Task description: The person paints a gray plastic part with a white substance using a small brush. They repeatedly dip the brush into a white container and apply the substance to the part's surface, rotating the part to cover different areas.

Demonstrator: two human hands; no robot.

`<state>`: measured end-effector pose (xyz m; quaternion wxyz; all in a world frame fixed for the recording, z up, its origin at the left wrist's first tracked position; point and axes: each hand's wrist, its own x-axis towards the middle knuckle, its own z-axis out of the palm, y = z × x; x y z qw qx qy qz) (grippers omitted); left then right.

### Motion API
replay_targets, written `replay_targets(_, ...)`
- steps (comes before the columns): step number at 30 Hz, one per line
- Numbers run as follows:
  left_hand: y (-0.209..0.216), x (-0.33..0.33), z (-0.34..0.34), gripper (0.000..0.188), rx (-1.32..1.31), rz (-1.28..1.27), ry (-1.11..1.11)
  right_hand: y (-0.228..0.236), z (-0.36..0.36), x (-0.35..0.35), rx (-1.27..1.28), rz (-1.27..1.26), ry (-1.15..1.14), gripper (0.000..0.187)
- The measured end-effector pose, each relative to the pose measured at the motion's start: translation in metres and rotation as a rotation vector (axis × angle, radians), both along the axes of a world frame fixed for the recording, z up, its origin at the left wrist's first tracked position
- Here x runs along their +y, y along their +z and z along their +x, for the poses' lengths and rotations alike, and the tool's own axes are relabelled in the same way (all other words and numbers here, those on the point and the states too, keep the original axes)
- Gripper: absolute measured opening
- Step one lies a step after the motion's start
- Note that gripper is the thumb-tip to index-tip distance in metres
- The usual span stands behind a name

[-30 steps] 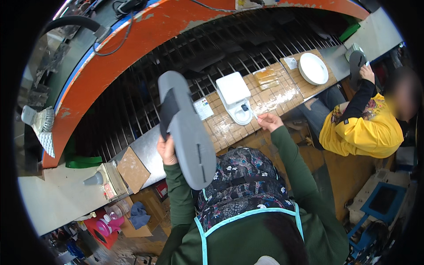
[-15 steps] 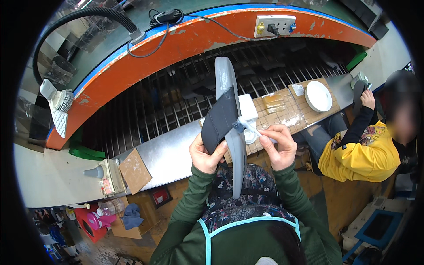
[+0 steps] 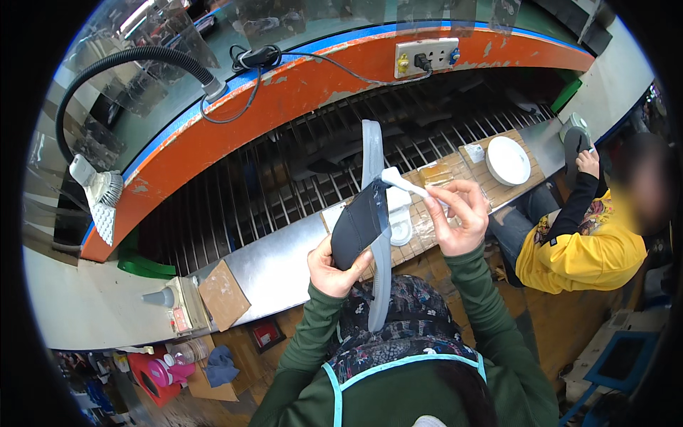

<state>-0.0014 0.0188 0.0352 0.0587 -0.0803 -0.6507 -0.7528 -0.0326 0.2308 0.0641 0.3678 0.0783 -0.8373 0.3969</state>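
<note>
My left hand (image 3: 331,270) is wrapped around the black upper (image 3: 354,229) of a slipper, thumb on the near side. The slipper's grey sole (image 3: 381,277) stands nearly upright, edge toward me. In my right hand (image 3: 461,219), a small white brush (image 3: 407,183) is pinched between thumb and fingers. The brush head reaches the upper's top edge, where it joins the sole; whether it touches cannot be made out. Behind the slipper, a white container (image 3: 400,226) is partly hidden.
A white bowl (image 3: 508,161) and an amber block (image 3: 440,176) rest on a tiled board (image 3: 466,181). Beyond lies a metal roller conveyor (image 3: 213,192). Cardboard (image 3: 224,295) lies at left. A co-worker in yellow (image 3: 587,249) sits at right, holding a dark slipper (image 3: 575,153).
The brush has moved up along the upper's edge, and my right hand has lifted with it. The slipper has turned slightly and sits a little lower in view.
</note>
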Motion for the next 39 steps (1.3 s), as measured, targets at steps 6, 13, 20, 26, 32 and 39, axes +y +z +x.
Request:
replay_targets(6, 0.003, 0.000, -0.007, 0.029, 0.029, -0.059, -0.029, 0.007, -0.010, 0.013, 0.084, 0.136, -0.016, 0.025)
replay_targets(13, 0.000, -0.004, -0.009, 0.036, -0.037, -0.101, -0.091, 0.013, -0.012, 0.025, 0.077, 0.168, -0.010, 0.024)
replay_targets(20, 0.000, -0.001, -0.012, 0.037, 0.057, -0.085, -0.110, 0.020, -0.010, 0.033, 0.062, 0.265, 0.022, 0.022)
replay_targets(26, 0.006, 0.006, -0.013, 0.033, 0.062, -0.082, -0.061, 0.013, -0.012, 0.038, 0.101, 0.270, 0.052, 0.023)
replay_targets(32, 0.012, 0.003, -0.017, 0.040, 0.029, -0.110, -0.114, 0.012, -0.013, 0.040, 0.106, 0.282, 0.079, 0.024)
replay_targets(39, 0.012, -0.002, -0.023, 0.038, 0.099, -0.153, -0.109, 0.017, -0.014, 0.045, 0.071, 0.328, 0.148, 0.024)
